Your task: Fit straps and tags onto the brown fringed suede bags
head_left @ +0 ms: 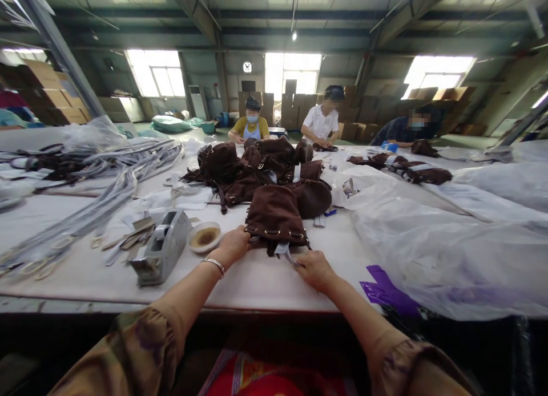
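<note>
In front of me a dark brown drawstring bag (274,210) lies on the white table, its eyeletted mouth toward me. My left hand (234,245) is closed on the bag's left corner at the mouth. At the right corner my right hand (315,269) is closed, with a pale strip between its fingers and the bag's edge by its fingertips. A whitish tag (282,249) pokes out of the mouth. Right behind the bag rises a pile of similar brown bags (233,162). The fingertips of both hands are partly hidden.
A grey tape dispenser (165,250) and a white dish (204,237) with brown residue stand to the left, beside loose strips (135,233). Plastic-wrapped straps (128,179) cover the far left. Plastic sheeting (428,242) and purple tape (387,290) lie right. Three people work across the table.
</note>
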Available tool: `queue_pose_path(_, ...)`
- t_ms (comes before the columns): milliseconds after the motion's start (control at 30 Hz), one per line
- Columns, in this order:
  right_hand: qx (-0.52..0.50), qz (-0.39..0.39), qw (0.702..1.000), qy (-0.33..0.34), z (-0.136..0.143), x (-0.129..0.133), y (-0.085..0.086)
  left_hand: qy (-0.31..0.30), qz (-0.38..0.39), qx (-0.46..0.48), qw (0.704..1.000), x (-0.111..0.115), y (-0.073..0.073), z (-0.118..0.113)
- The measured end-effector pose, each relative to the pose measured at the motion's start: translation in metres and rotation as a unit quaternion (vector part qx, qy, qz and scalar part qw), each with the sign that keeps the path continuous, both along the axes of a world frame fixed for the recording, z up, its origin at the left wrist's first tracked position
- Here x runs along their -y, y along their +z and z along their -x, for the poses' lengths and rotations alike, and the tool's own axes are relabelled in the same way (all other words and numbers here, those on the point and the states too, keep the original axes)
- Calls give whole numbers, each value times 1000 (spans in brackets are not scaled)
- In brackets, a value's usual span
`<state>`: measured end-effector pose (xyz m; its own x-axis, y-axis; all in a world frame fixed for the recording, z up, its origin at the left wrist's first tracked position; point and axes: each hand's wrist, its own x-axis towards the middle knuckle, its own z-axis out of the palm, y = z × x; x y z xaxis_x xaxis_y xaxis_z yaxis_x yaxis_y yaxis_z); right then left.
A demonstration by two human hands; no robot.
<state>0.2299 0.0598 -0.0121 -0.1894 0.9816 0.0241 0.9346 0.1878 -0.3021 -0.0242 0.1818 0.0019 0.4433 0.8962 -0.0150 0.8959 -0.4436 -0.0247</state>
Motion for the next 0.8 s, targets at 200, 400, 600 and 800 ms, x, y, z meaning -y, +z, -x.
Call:
queue_pose_path(200,29,-15,984,173,-52,56,-3,27,-2,33,999,-4,-13,5)
queue_pose_path(400,67,-19,994,88,-39,70,24,58,-5,44,997,10,-10,4)
queue_pose_path(600,66,5,990,-123,35,22,28,48,-64,59,995,49,4,-10)
queue_pose_path(800,58,67,987,-137,58,-19,15,-109,-23,181,977,60,-7,-29)
